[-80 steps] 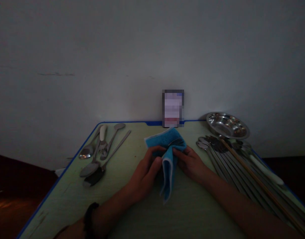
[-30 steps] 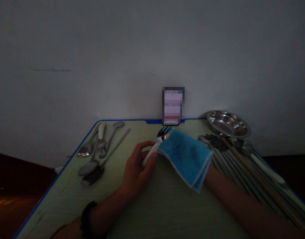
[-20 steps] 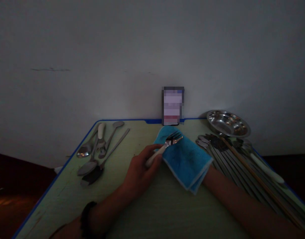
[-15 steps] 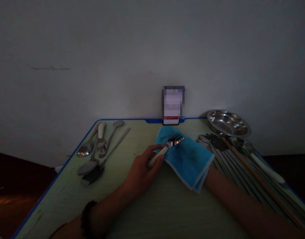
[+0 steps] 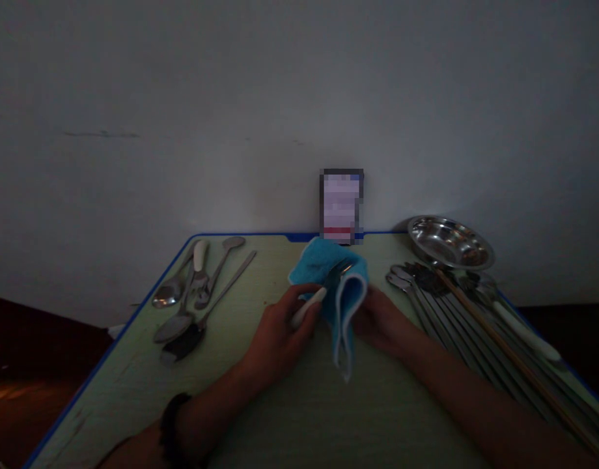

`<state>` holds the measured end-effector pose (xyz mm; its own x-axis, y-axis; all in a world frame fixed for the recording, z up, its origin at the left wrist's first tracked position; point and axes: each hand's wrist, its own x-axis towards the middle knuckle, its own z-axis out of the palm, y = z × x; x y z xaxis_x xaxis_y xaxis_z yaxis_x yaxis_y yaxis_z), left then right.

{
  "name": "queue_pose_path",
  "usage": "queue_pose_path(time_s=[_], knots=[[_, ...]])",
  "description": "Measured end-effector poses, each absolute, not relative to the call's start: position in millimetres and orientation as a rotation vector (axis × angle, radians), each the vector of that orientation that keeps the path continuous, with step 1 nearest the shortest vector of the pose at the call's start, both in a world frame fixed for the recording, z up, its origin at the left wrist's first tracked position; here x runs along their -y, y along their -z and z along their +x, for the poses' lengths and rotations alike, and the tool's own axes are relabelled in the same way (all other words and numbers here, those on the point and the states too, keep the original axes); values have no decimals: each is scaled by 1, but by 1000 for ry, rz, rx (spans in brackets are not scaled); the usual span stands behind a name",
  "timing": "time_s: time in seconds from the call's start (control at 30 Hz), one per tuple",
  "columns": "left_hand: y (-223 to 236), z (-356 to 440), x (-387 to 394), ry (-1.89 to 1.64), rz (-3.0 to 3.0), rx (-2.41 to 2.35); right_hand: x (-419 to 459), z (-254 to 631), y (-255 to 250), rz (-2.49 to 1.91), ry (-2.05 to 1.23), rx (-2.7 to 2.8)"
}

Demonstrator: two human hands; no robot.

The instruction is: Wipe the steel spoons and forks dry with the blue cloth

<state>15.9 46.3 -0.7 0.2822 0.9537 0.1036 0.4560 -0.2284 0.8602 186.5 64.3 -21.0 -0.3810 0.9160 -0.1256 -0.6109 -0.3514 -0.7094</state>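
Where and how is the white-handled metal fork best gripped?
Probably by the white handle, from the person's left, as the left hand grips it: the handle slants toward that side, while the metal head points away and rightward, partly hidden in the blue white-edged cloth held in the right hand.

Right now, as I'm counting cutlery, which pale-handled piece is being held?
The fork in the left hand, its head against the blue cloth. The left-side fork and right-side piece lie unheld.
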Motion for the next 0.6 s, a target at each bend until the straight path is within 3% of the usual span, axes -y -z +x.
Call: queue_pose_path(time_s=[0.3, 0.6], knots=[[12, 13, -44, -906, 1801, -1004, -66, 178, 21, -723, -1800, 593], [11, 15, -37, -890, 1938, -1056, -66, 173, 21, -890, -1675, 396]])
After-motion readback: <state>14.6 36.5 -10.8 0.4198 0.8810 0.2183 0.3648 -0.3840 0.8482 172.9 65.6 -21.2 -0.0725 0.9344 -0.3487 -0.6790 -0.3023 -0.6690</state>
